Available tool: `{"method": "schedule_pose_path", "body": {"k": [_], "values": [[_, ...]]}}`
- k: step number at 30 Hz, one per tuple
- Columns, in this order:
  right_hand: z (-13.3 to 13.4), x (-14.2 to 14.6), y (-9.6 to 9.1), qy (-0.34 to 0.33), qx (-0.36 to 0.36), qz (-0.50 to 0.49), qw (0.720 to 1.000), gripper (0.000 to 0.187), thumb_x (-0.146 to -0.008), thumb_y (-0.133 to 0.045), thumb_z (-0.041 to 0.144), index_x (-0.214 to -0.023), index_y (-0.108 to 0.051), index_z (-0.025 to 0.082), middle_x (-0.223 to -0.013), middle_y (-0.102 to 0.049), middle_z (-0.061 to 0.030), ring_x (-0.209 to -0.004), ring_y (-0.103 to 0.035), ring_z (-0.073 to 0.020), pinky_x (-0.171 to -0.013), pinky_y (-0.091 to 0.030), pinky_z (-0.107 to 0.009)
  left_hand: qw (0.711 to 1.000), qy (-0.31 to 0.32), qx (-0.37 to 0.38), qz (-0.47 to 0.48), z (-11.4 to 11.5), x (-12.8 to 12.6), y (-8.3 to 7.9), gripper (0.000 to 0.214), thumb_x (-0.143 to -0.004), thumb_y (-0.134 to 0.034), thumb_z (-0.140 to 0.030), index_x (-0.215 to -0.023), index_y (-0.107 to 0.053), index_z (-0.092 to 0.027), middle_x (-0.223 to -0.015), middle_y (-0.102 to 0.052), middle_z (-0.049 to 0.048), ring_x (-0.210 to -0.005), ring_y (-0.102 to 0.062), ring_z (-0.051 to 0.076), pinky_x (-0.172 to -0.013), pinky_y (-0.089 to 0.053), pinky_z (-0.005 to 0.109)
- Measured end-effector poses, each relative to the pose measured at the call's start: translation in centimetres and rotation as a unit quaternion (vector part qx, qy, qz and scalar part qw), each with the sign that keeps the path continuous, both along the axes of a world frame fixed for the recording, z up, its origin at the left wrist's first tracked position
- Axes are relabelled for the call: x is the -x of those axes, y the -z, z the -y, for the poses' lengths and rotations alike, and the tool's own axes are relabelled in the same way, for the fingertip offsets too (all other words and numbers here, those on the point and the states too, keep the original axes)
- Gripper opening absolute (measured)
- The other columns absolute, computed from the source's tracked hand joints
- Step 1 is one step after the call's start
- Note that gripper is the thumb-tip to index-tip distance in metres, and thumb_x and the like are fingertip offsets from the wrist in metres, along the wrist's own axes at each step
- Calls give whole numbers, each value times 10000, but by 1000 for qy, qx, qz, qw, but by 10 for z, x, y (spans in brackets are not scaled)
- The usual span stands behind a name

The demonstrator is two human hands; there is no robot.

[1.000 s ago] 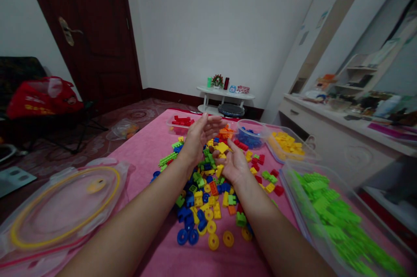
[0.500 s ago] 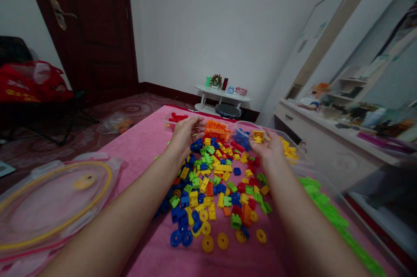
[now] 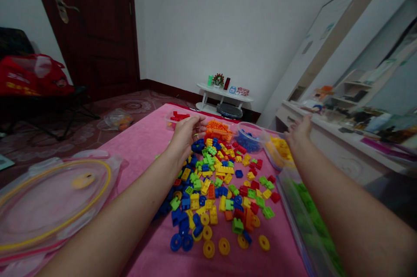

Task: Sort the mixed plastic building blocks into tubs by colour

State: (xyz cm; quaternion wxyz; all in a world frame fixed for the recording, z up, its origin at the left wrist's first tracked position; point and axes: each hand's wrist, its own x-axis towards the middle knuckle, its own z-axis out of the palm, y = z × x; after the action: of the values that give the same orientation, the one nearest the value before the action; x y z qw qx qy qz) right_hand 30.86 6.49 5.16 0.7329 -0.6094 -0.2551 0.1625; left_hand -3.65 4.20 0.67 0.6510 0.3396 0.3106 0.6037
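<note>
At the far left, a clear plastic lid with a yellow ring (image 3: 48,214) is lying on the pink cloth (image 3: 125,140). Further right, a small clear container (image 3: 168,124) is holding red bricks (image 3: 180,116) at the far edge. The left hand (image 3: 187,131) is hovering just beside it, fingers loosely curved and apart, with nothing visibly gripped. Mixed loose building bricks (image 3: 208,181) are covering the middle of the cloth, while yellow wheels (image 3: 224,246) are lying at the near side. Beyond the pile, orange bricks (image 3: 218,131) are sitting together, and a round clear tub (image 3: 262,138) is holding blue bricks (image 3: 246,140). To its right, a clear box (image 3: 271,156) is containing yellow bricks (image 3: 279,148). The right hand (image 3: 299,131) is hanging over that box's far right side, fingers loosely spread; no brick is showing in it. Its forearm (image 3: 345,190) is crossing above a long clear bin (image 3: 298,229) of green bricks (image 3: 312,214); contact is not determinable. A lowered forearm could be knocking that bin askew. The left wrist, swinging low, could be scattering loose bricks.
</note>
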Motion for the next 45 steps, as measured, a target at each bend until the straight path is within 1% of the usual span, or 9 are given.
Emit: {"method": "schedule_pose_path", "body": {"k": [4, 7, 12, 18, 21, 24, 31, 40, 45], "values": [[15, 63, 8, -72, -74, -112, 988, 310, -876, -345, 437, -781, -506, 191, -900, -566, -47, -855, -614, -147, -713, -502, -304, 1000, 3, -2, -2, -4, 2, 1, 162, -746, -576, -249, -830, -647, -130, -698, -671, 27, -518, -595, 73, -502, -488, 169], [34, 111, 22, -158, -62, -91, 981, 107, -733, -571, 282, -757, -582, 179, -816, -617, -17, -740, -620, -122, -655, -504, -259, 1000, 2, -5, -4, -6, 5, 1, 168, -734, -583, -257, -828, -648, -134, -697, -670, 23, -511, -591, 71, -504, -489, 173], [48, 128, 76, -264, 90, 131, 951, 253, -634, -667, 303, -846, -684, 165, -895, -693, -64, -836, -644, -203, -708, -516, -317, 1000, -12, 0, -14, -8, 10, 0, 165, -722, -577, -258, -806, -646, -134, -701, -671, 31, -513, -583, 72, -511, -477, 177], [39, 110, 122, -287, 209, 430, 830, 486, -714, -557, 157, -1198, -597, 164, -1224, -608, -100, -1104, -568, -218, -958, -416, -365, 968, 2, -69, -242, -14, 5, 24, 247, -722, -581, -309, -877, -682, -144, -852, -706, 70, -702, -634, 143, -621, -483, 235], [42, 113, 123, -279, 244, 521, 769, 462, -722, -527, 111, -1171, -625, 155, -1178, -630, -103, -1084, -574, -209, -960, -400, -326, 880, 5, -180, -440, -17, 0, 37, 231, -707, -594, -245, -888, -710, -161, -891, -717, 65, -803, -641, 185, -726, -477, 274], [48, 115, 118, -228, 276, 555, 751, 432, -696, -543, 94, -1104, -672, 157, -1060, -672, -109, -983, -611, -216, -870, -440, -302, 794, -20, -233, -561, -19, 5, 38, 186, -679, -607, -190, -817, -732, -192, -840, -723, 48, -799, -635, 189, -753, -459, 270], [58, 113, 93, -262, 321, 486, 769, 247, -711, -591, 180, -910, -729, 228, -814, -714, -34, -770, -644, -177, -662, -457, -249, 739, -52, -141, -657, -22, 44, 19, 129, -458, -726, -137, -435, -635, -226, -496, -590, 24, -658, -595, 195, -624, -424, 234], [77, 151, 74, -381, 375, 537, 652, 403, -502, -738, 150, -895, -703, 237, -899, -694, -5, -783, -617, -171, -589, -385, -223, 612, 145, -153, -763, -19, 51, 16, 273, -350, -814, -208, -596, -716, -272, -667, -671, 10, -665, -608, 208, -662, -447, 269], [80, 160, 76, -324, 390, 583, 635, 268, -555, -724, 241, -813, -654, 232, -840, -668, -3, -730, -588, -158, -530, -307, -230, 654, 100, -161, -732, -13, 40, 21, 288, -269, -760, -20, -406, -601, -218, -437, -516, -6, -627, -588, 235, -716, -463, 344]]}}
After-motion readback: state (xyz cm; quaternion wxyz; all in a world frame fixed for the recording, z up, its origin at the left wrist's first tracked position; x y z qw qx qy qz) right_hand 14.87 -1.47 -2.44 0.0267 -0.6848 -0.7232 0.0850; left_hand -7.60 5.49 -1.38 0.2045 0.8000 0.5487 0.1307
